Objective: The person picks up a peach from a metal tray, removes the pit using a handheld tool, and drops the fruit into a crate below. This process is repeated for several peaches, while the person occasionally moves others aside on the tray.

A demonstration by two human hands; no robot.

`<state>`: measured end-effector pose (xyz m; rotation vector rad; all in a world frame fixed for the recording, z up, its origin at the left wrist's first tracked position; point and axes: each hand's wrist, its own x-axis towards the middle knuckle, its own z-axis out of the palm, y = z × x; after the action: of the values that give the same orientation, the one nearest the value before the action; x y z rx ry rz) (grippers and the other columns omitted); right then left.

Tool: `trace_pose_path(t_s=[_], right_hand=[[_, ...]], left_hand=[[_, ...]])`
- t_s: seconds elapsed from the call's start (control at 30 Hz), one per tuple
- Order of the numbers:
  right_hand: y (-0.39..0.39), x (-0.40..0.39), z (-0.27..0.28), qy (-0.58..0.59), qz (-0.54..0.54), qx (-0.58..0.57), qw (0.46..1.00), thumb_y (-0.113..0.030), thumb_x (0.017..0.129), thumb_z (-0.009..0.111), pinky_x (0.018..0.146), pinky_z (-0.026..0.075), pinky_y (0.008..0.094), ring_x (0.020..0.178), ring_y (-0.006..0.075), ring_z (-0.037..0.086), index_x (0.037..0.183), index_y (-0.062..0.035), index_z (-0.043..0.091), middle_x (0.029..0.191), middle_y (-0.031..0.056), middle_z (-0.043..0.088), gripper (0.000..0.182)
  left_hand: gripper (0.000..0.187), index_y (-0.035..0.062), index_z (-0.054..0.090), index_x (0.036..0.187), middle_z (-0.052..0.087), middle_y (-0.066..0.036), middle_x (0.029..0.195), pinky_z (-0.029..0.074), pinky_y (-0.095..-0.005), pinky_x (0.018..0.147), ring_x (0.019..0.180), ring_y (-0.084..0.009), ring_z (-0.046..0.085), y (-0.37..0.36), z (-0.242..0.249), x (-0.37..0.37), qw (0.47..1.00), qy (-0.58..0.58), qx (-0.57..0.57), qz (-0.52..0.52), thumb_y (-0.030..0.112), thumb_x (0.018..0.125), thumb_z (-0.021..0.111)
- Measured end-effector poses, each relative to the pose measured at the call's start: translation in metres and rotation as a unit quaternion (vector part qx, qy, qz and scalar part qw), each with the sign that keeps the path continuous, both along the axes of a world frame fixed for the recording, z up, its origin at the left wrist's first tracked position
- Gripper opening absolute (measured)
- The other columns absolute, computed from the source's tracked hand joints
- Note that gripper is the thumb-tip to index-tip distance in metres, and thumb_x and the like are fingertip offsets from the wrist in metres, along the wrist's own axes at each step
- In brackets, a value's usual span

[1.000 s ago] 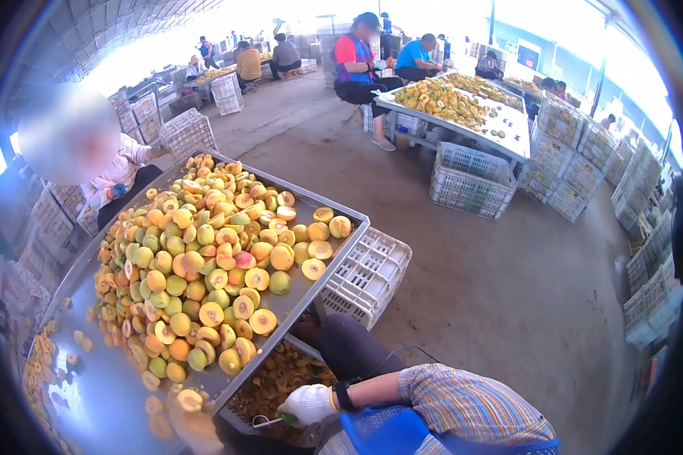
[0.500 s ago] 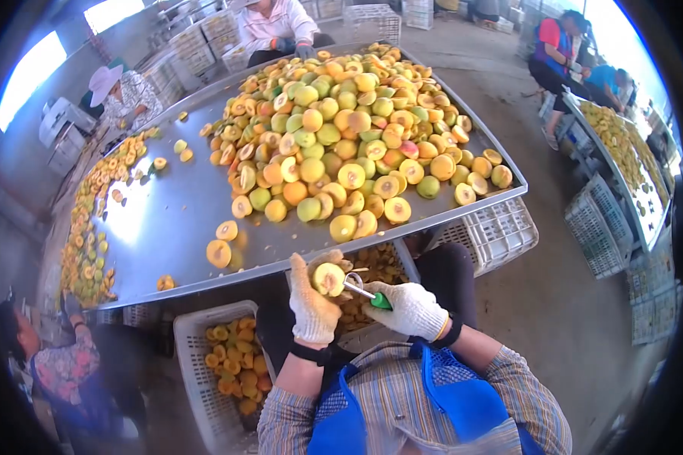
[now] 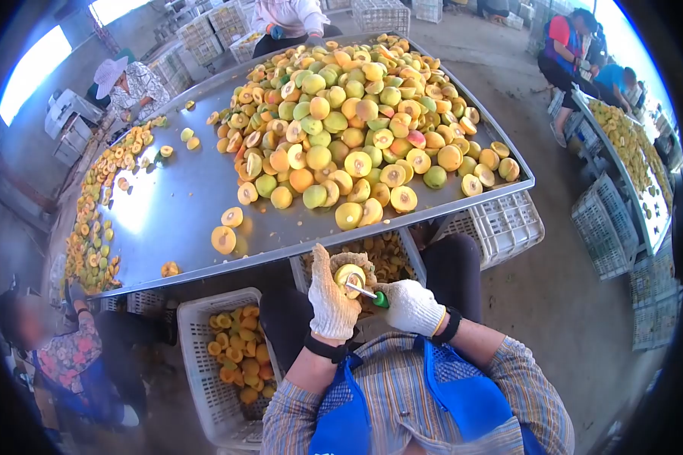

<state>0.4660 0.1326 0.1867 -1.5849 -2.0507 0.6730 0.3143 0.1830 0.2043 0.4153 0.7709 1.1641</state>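
In the head view, my gloved left hand (image 3: 331, 305) cups a yellow peach half (image 3: 344, 274), its cut face turned up and toward my right hand. My gloved right hand (image 3: 413, 306) is closed round the green handle of a pitting tool (image 3: 382, 300). The tool's thin metal end rests against the middle of the cut face, where the pit sits. Both hands are just in front of the metal table's near edge (image 3: 296, 249), above a crate of fruit pieces (image 3: 388, 252) between my knees.
A large heap of peaches (image 3: 334, 129), many halved, covers much of the table. A white crate of peach halves (image 3: 193, 356) stands left of my legs, another white crate (image 3: 506, 224) right. Co-workers sit at the left and far sides; a second fruit-laden table (image 3: 626, 152) is at right.
The tool's metal end has gone from the peach half's right edge to the middle of its cut face. My hands have come closer together, and the whole view has shifted slightly.
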Motion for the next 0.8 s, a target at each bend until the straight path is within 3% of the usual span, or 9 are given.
trace_pose_path(t_s=[0.1,0.23,0.37,0.47,0.57,0.63,0.7,0.77,0.8], right_hand=[[0.003,0.001,-0.009,0.048,0.016,-0.052,0.997,-0.025,0.08,0.072,0.059,0.056,0.0425,0.064,0.0344,0.068,0.098,-0.0097,0.071,0.07,0.0149,0.067,0.024],[0.014,0.008,-0.014,-0.056,0.046,-0.009,0.997,-0.025,0.082,0.068,0.062,0.055,0.0433,0.066,0.033,0.067,0.091,-0.0099,0.07,0.071,0.0132,0.067,0.018],[0.007,0.004,-0.014,0.054,0.07,-0.1,0.991,-0.022,0.082,0.066,0.06,0.054,0.0418,0.064,0.0327,0.066,0.091,-0.0104,0.071,0.07,0.0142,0.067,0.016],[0.014,0.008,0.002,-0.015,0.076,-0.081,0.994,-0.03,0.082,0.07,0.062,0.055,0.0405,0.065,0.0326,0.067,0.092,-0.009,0.072,0.071,0.0146,0.067,0.024],[0.005,0.0,-0.034,0.101,0.132,-0.208,0.964,-0.035,0.08,0.072,0.065,0.055,0.0397,0.067,0.031,0.068,0.094,-0.0087,0.072,0.074,0.0135,0.069,0.03],[-0.004,-0.018,-0.065,0.283,0.132,-0.103,0.944,-0.036,0.082,0.07,0.059,0.054,0.0419,0.063,0.0305,0.067,0.082,-0.0068,0.07,0.08,0.0109,0.07,0.029],[0.012,-0.004,-0.051,0.001,0.179,0.001,0.984,-0.036,0.08,0.073,0.055,0.052,0.0428,0.06,0.0305,0.066,0.077,-0.0061,0.068,0.076,0.0106,0.068,0.031],[0.018,0.002,-0.013,-0.039,0.162,-0.077,0.983,-0.027,0.084,0.072,0.06,0.055,0.0396,0.064,0.0275,0.067,0.081,-0.006,0.069,0.078,0.0109,0.069,0.022],[0.015,-0.007,-0.039,0.166,0.194,-0.116,0.96,-0.022,0.084,0.073,0.068,0.055,0.0365,0.072,0.0241,0.068,0.087,-0.0054,0.07,0.083,0.0107,0.07,0.017]], left_hand=[[0.062,-0.0007,0.066,0.088,0.067,-0.016,0.077,0.057,-0.0367,0.062,0.07,-0.0272,0.067,0.001,-0.002,0.0,1.0,0.018,-0.004,-0.014,0.057,0.1,0.046],[0.06,-0.0005,0.065,0.086,0.066,-0.014,0.075,0.055,-0.0346,0.058,0.065,-0.0253,0.066,-0.001,-0.001,0.003,0.995,0.101,0.003,-0.006,0.055,0.1,0.047],[0.061,-0.0013,0.066,0.084,0.066,-0.014,0.075,0.054,-0.0321,0.057,0.061,-0.0232,0.064,-0.002,0.007,0.0,0.997,0.074,-0.018,-0.032,0.055,0.1,0.048],[0.068,-0.0022,0.067,0.076,0.065,-0.014,0.068,0.049,-0.0286,0.054,0.058,-0.0199,0.062,-0.001,0.008,-0.003,0.961,0.256,0.068,-0.08,0.058,0.1,0.046],[0.071,-0.0019,0.067,0.074,0.065,-0.015,0.067,0.048,-0.0284,0.053,0.057,-0.0205,0.062,0.005,0.014,-0.007,0.975,0.175,0.072,-0.114,0.06,0.1,0.043],[0.073,-0.002,0.067,0.074,0.066,-0.016,0.068,0.047,-0.0292,0.052,0.056,-0.0227,0.062,0.008,0.01,-0.01,0.983,0.093,0.087,-0.135,0.061,0.1,0.042],[0.072,-0.002,0.066,0.074,0.066,-0.018,0.069,0.048,-0.03,0.052,0.056,-0.0251,0.062,0.009,0.007,-0.013,0.985,0.083,0.067,-0.137,0.061,0.099,0.042],[0.07,-0.0009,0.065,0.069,0.065,-0.018,0.067,0.047,-0.0325,0.051,0.055,-0.0279,0.06,0.011,0.009,-0.012,0.977,0.142,0.064,-0.143,0.058,0.101,0.043],[0.069,-0.0006,0.065,0.068,0.064,-0.017,0.064,0.047,-0.0328,0.05,0.053,-0.0267,0.059,0.013,0.006,-0.014,0.974,0.098,0.107,-0.174,0.057,0.1,0.044]])
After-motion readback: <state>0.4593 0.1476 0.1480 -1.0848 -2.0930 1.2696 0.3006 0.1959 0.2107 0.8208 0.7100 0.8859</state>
